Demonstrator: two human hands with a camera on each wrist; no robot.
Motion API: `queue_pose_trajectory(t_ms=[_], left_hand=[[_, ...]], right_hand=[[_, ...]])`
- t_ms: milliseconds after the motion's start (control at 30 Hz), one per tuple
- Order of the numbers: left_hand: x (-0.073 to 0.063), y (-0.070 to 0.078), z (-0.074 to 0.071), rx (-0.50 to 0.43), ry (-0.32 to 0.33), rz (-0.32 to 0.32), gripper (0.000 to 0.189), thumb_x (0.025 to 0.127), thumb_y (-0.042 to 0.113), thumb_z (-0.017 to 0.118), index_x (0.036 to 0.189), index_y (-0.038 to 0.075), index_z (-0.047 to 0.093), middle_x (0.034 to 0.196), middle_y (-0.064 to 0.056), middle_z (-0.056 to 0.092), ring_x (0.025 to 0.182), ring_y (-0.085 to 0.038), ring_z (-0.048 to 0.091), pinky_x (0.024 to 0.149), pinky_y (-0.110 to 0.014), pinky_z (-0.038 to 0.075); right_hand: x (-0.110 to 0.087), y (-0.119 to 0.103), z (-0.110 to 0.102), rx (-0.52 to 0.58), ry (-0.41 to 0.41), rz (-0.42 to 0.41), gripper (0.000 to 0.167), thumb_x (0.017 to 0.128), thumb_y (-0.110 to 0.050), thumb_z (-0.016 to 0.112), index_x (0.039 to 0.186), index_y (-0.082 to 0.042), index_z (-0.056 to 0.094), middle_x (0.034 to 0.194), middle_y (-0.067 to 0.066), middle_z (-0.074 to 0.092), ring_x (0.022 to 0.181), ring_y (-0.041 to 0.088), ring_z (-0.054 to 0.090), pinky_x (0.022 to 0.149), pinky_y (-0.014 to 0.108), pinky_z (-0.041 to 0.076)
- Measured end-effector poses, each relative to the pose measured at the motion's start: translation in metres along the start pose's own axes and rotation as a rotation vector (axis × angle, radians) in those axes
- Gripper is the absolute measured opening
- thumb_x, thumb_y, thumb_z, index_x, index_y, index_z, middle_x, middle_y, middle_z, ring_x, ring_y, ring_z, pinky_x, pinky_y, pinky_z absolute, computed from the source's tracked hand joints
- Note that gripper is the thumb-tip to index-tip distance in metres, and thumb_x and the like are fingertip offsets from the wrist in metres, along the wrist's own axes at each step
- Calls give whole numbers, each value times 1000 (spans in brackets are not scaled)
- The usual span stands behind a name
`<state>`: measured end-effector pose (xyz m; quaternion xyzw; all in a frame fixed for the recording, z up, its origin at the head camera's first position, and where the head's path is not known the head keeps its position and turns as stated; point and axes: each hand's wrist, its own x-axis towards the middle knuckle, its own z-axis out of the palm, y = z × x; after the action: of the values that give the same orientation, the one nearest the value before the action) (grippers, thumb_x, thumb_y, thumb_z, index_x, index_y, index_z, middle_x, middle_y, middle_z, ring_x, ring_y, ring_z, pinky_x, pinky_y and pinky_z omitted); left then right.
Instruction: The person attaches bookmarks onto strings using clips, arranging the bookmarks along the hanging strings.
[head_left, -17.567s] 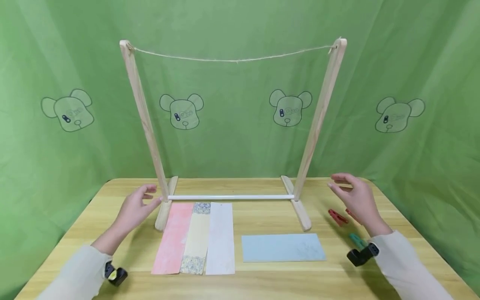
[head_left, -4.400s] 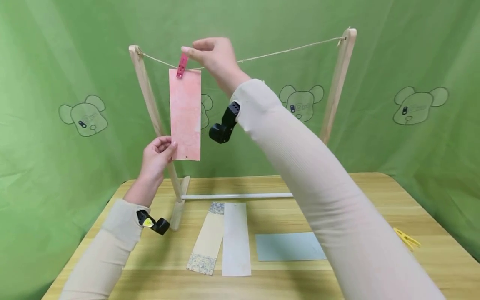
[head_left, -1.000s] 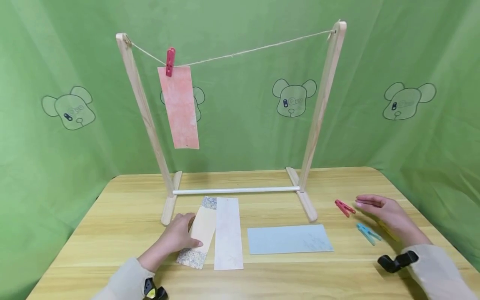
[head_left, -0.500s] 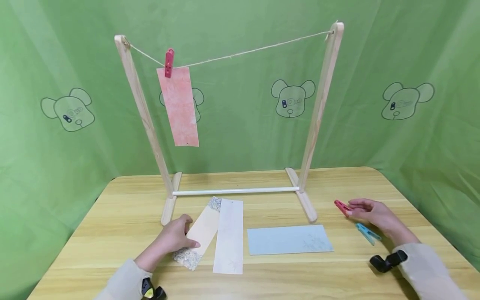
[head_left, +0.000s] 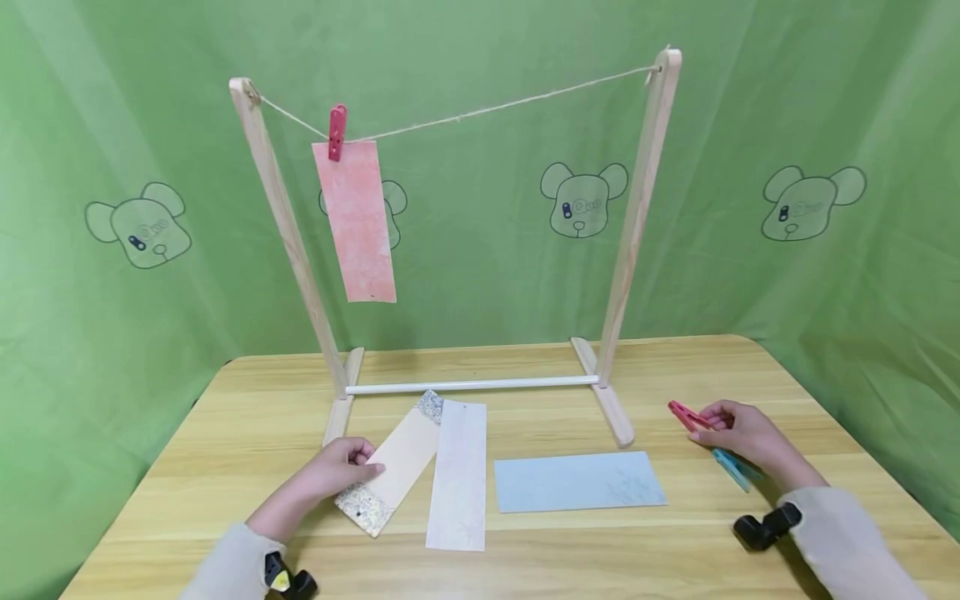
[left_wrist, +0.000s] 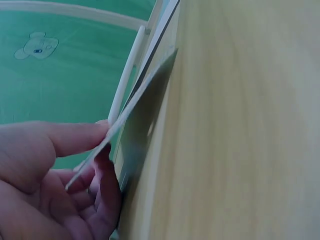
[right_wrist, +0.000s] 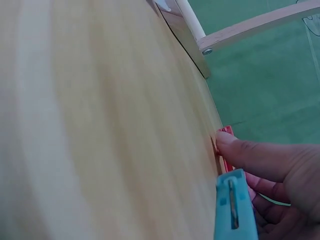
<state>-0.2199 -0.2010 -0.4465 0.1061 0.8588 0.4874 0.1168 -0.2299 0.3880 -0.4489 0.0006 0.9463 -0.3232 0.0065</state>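
My left hand (head_left: 326, 483) pinches the left edge of a cream card with blue floral ends (head_left: 401, 458), thumb on top and fingers beneath. In the left wrist view the card (left_wrist: 142, 97) is tilted, its near edge raised off the wood. Over on the right, my right hand (head_left: 753, 437) pinches a red clothespin (head_left: 686, 415) between thumb and fingers. A blue clothespin (head_left: 731, 469) lies just in front of that hand, large in the right wrist view. A pink card (head_left: 356, 225) hangs from the string, gripped by another red clothespin (head_left: 337, 133).
A wooden frame (head_left: 637, 217) with a white crossbar (head_left: 480, 385) stands at the back, the string (head_left: 510, 102) sagging between its posts. A white card (head_left: 459, 483) lies beside the cream one, and a light blue card (head_left: 577, 482) lies right of centre.
My left hand has taken hold of the cream card, which has turned clockwise and lifted at its near end. My right hand has moved left onto the red clothespin and grips it.
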Motion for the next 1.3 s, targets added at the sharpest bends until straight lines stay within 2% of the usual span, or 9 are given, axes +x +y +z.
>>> queue_pose_trajectory(t_ms=[167, 367, 633, 700, 933, 1067, 1300], left_hand=[[-2, -3, -5, -29, 12, -22, 13, 88, 7, 60, 91, -5, 59, 76, -2, 50, 71, -15, 46, 60, -21, 43], [-1, 1, -13, -36, 104, -55, 10, 90, 6, 57, 93, -3, 60, 78, -4, 51, 73, -16, 46, 61, -22, 42], [0, 12, -24, 13, 207, -11, 11, 92, 7, 55, 94, -3, 61, 79, -5, 55, 73, -15, 47, 62, -24, 43], [-1, 15, -26, 21, 223, 1, 12, 92, 7, 55, 94, -3, 61, 80, -5, 56, 74, -14, 47, 62, -24, 43], [1, 22, -29, -29, 260, 43, 14, 93, 8, 55, 98, -4, 60, 85, -6, 59, 75, -13, 50, 65, -22, 44], [3, 28, -27, -98, 284, 38, 18, 93, 9, 57, 103, -6, 59, 86, -6, 61, 76, -12, 53, 67, -20, 48], [7, 42, -21, -249, 317, 29, 24, 91, 7, 58, 110, -7, 57, 89, -4, 64, 79, -9, 57, 72, -18, 50]], right_hand=[[0, 0, 1, -5, 21, -10, 50, 82, -32, 73, 106, 8, 56, 88, 8, 59, 74, 16, 49, 60, 23, 43], [-2, -2, 0, 11, 47, 4, 54, 83, -38, 71, 112, 6, 58, 94, 14, 63, 78, 18, 53, 63, 25, 45], [-1, -10, -2, 8, 106, -15, 51, 89, -37, 64, 120, 3, 59, 111, 24, 62, 94, 27, 57, 70, 24, 47], [-1, -13, -3, 24, 116, -20, 51, 90, -38, 62, 120, 3, 59, 111, 24, 62, 93, 24, 57, 68, 21, 47], [-2, -38, -7, 133, 157, -51, 55, 90, -39, 63, 124, 3, 55, 113, 23, 61, 81, -4, 54, 68, 14, 48], [-1, -58, -5, 221, 164, -90, 54, 89, -36, 65, 123, 4, 55, 110, 16, 64, 80, -6, 56, 69, 15, 51], [2, -90, 7, 349, 130, -188, 47, 90, -27, 65, 122, 7, 55, 98, -11, 67, 84, -6, 60, 73, 14, 51]])
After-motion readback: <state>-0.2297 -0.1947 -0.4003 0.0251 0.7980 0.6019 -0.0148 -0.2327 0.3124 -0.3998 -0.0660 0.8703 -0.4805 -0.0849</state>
